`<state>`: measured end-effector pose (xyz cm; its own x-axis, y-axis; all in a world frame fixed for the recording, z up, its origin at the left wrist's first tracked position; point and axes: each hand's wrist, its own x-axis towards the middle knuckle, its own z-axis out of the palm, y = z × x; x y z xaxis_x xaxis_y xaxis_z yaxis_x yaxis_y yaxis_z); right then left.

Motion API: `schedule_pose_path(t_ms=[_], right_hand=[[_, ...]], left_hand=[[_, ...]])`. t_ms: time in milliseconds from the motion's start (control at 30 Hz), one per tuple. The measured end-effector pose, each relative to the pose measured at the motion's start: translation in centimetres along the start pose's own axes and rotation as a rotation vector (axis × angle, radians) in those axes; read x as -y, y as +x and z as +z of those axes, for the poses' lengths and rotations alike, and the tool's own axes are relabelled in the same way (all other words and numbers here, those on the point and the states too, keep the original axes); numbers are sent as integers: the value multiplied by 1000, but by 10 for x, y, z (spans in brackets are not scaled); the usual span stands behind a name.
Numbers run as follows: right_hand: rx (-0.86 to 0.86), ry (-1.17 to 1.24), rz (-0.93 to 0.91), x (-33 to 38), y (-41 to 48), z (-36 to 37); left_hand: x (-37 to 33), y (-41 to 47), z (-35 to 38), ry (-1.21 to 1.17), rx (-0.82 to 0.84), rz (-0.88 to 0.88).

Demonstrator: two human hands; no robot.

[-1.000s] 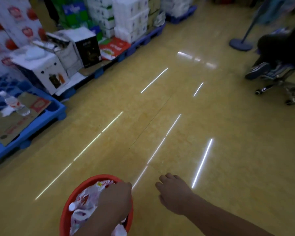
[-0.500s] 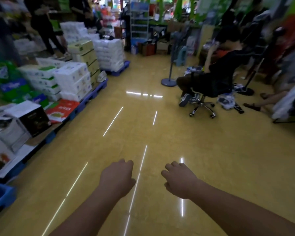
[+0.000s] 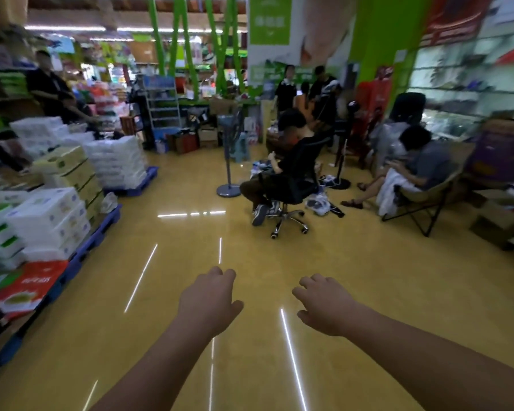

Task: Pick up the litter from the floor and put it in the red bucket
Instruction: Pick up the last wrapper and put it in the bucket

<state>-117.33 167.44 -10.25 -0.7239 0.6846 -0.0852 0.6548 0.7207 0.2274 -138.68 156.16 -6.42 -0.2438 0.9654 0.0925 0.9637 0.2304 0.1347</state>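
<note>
Out of view now, the red bucket; left hand point(image 3: 208, 304) and right hand point(image 3: 324, 307) hover empty over the floor point(image 3: 398, 292), fingers loosely curled.

Glossy yellow floor point(image 3: 353, 292), blue pallets point(image 3: 98, 232), white boxes point(image 3: 48, 215), green pillars point(image 3: 377, 54).

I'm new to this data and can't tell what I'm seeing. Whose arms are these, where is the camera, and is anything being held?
There is no machine here: a person wears one wide-angle camera on the head, so you look forward and down along their own bare arms. The left hand and right hand reach out over a shiny yellow floor, fingers loosely curled, holding nothing. Stacked boxes sit on blue pallets at the left. Ahead, someone sits on an office chair beside a standing fan. The red bucket is not in view.
</note>
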Motion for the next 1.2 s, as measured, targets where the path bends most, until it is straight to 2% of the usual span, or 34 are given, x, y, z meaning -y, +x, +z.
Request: schedule_pose_path(t_ms=[367,667,900,1200], right_hand=[[19,8,238,-76,-82,-63],[33,52,390,-151,-154,-65],[39,88,478,-227,-226,-45],[76,82,572,-343,-350,-9]], left_hand=[[-98,16,-62,-31,-37,207],[-202,20,-73,24,-21,341],[-315,17,-73,103,-21,442],[-499,12,-47,100,7,569]])
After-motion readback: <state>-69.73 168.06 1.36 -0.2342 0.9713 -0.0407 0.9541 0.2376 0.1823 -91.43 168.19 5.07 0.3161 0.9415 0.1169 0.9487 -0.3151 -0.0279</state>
